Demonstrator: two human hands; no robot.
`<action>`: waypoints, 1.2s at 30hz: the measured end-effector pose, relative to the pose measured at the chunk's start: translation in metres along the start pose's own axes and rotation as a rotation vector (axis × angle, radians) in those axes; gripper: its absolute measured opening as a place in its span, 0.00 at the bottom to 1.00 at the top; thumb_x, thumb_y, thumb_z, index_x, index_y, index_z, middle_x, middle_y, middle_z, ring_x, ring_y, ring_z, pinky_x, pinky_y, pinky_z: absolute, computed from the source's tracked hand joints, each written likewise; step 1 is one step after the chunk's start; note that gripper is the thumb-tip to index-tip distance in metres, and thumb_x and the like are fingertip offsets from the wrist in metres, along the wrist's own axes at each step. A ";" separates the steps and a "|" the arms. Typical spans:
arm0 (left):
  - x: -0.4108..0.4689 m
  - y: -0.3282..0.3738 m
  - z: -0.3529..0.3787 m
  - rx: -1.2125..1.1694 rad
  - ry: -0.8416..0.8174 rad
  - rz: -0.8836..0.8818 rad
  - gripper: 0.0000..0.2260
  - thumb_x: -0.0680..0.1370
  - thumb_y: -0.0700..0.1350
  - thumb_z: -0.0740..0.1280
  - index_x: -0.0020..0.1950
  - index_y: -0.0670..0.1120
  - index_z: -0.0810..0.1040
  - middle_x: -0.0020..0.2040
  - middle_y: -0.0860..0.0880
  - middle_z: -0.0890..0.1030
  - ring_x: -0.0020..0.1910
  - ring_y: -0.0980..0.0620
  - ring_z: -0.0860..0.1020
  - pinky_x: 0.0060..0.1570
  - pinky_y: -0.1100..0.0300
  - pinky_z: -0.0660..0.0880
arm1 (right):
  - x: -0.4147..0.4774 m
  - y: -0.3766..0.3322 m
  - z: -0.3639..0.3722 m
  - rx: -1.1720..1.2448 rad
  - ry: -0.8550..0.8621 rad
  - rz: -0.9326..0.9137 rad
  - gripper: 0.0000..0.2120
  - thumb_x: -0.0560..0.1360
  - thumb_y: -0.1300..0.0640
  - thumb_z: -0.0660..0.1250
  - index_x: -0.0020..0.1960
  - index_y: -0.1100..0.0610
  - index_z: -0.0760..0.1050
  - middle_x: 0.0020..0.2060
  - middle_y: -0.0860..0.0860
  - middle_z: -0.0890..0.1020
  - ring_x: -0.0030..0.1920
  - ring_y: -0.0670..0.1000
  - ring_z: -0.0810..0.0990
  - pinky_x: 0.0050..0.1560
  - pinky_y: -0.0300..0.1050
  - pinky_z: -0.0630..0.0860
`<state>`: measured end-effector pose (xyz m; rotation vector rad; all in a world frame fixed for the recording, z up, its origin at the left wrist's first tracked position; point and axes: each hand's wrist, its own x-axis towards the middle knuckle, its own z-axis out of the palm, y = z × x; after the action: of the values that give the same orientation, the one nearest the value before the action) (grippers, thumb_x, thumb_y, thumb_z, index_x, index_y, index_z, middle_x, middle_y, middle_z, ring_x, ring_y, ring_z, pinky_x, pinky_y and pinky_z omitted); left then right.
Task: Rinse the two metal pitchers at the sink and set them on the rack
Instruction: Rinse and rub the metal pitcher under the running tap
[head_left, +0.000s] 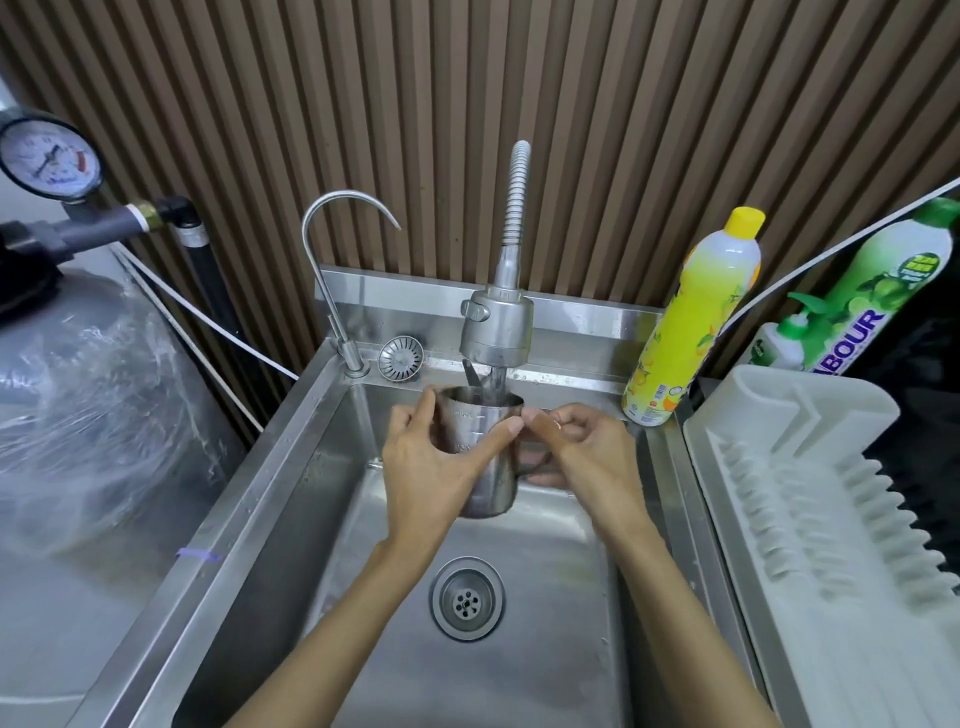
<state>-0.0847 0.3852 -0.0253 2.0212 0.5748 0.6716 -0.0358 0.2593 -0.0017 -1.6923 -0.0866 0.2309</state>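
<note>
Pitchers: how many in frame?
1. The metal pitcher, upright over the sink under the sprayer tap, left hand gripping its body, right hand at its handle. No second one visible; it may be out of frame.

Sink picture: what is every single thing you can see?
sink: one, silver, centre
drain: one, silver, sink floor
spray tap: one, silver, back middle
metal pitcher: one, silver, under spray tap
thin tap: one, silver, back left
strainer: one, silver, back ledge
soap bottle: one, yellow, right back ledge
green bottle: one, green, far right
rack: one, white, right of sink
gauge: one, white-faced, far left
tank: one, grey, left
left hand: one, grips pitcher's body
right hand: one, holds pitcher's handle side
</note>
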 end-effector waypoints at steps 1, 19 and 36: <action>0.000 0.000 0.001 -0.017 -0.034 -0.019 0.36 0.55 0.75 0.66 0.50 0.48 0.79 0.41 0.49 0.74 0.42 0.51 0.77 0.46 0.64 0.71 | 0.000 -0.005 -0.002 -0.089 0.038 -0.024 0.12 0.70 0.52 0.72 0.34 0.56 0.73 0.35 0.60 0.84 0.36 0.58 0.85 0.38 0.58 0.82; 0.016 0.010 0.006 -0.250 -0.002 0.151 0.41 0.59 0.42 0.81 0.69 0.45 0.69 0.57 0.60 0.71 0.58 0.75 0.68 0.60 0.76 0.65 | 0.012 0.010 0.004 0.305 -0.158 -0.089 0.09 0.77 0.62 0.63 0.38 0.56 0.69 0.55 0.53 0.82 0.60 0.52 0.77 0.61 0.47 0.73; 0.004 0.012 0.007 -0.248 -0.206 -0.050 0.22 0.64 0.56 0.77 0.54 0.49 0.79 0.50 0.49 0.81 0.47 0.59 0.79 0.44 0.78 0.70 | -0.008 -0.030 -0.007 -0.492 0.201 -0.256 0.12 0.72 0.50 0.70 0.35 0.54 0.71 0.34 0.52 0.82 0.39 0.55 0.81 0.43 0.50 0.77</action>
<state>-0.0756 0.3777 -0.0175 1.8106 0.3982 0.4723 -0.0397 0.2547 0.0292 -2.1598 -0.2223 -0.1684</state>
